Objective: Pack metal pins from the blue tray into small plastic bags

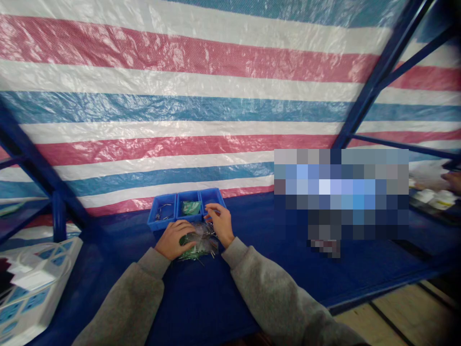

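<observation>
My left hand (176,239) rests curled on a clear plastic bag (205,237) on the blue tabletop, its thumb along the near side. Small green pieces and thin metal pins show in and around the bag's near end. My right hand (221,222) is just right of the bag, in front of the right-hand blue bin (212,194). Its fingers are bent together; anything between the fingertips is too small to make out. Beside it, the middle bin (189,198) holds green packets (191,208). A few thin metal pieces (164,211) lie in the left bin (154,211).
White power strips (39,307) with plugs and cables lie at the left edge. Blue metal frame posts (382,81) stand on both sides, before a striped plastic sheet (180,105). A pixelated patch covers things at right. Another person's hand (452,181) shows at the far right.
</observation>
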`<action>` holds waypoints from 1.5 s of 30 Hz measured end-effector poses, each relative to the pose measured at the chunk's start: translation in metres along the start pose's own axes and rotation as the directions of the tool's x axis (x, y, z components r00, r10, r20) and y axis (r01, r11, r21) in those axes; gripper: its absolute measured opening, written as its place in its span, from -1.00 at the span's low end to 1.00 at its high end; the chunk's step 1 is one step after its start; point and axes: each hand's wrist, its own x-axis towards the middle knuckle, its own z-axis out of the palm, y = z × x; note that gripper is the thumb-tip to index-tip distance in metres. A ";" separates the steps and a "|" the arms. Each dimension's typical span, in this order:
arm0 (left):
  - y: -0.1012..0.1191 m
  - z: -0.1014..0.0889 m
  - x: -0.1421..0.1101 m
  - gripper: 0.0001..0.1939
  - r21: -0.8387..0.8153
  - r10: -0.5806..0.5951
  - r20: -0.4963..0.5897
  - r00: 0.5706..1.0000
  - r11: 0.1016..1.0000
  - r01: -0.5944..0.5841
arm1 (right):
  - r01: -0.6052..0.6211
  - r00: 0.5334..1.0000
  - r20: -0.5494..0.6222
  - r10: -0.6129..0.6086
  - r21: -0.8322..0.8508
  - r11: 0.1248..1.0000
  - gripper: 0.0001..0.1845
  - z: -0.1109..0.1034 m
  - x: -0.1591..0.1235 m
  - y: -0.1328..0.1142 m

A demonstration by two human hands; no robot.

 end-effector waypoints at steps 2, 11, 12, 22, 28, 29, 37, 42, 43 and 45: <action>-0.003 0.002 -0.001 -0.65 0.046 0.002 0.057 0.998 0.999 -0.004 | 0.003 1.000 0.001 -0.003 -0.011 1.000 -0.79 0.000 -0.001 -0.001; -0.009 0.007 -0.002 -0.70 0.043 0.009 0.002 1.000 0.999 -0.009 | 0.037 0.999 0.024 -0.035 -0.098 0.994 -0.82 0.003 -0.005 0.001; -0.008 0.007 -0.002 -0.73 0.025 0.001 -0.018 1.000 1.000 -0.001 | 0.052 0.998 0.034 -0.048 -0.117 0.992 -0.82 0.004 -0.007 0.001; -0.005 0.003 -0.001 -0.76 -0.467 -0.342 -0.318 0.884 0.868 0.168 | 0.258 0.956 0.217 -0.195 -0.314 0.914 -0.78 0.010 -0.022 -0.004; -0.007 0.001 0.001 -0.72 -0.594 -0.472 -0.324 0.820 0.776 0.211 | 0.299 0.912 0.366 -0.183 -0.291 0.909 -0.66 0.015 -0.030 -0.007; -0.007 0.001 0.001 -0.72 -0.614 -0.490 -0.321 0.810 0.759 0.216 | 0.306 0.912 0.361 -0.194 -0.284 0.909 -0.67 0.015 -0.030 -0.007; -0.010 0.003 0.001 -0.73 -0.663 -0.540 -0.194 0.819 0.687 0.296 | 0.197 0.948 0.290 -0.135 -0.197 0.960 -0.76 0.016 -0.031 -0.003; -0.006 -0.002 0.000 -0.81 -0.448 -0.390 -0.411 0.824 0.874 0.191 | 0.230 0.929 0.345 -0.134 -0.254 0.939 -0.80 0.015 -0.033 -0.007; -0.005 -0.003 -0.001 -0.82 -0.404 -0.359 -0.434 0.826 0.897 0.178 | 0.262 0.926 0.343 -0.158 -0.280 0.924 -0.81 0.015 -0.033 -0.008; -0.003 -0.007 -0.001 -0.83 -0.344 -0.311 -0.455 0.835 0.926 0.158 | 0.317 0.920 0.331 -0.209 -0.315 0.895 -0.81 0.014 -0.032 -0.009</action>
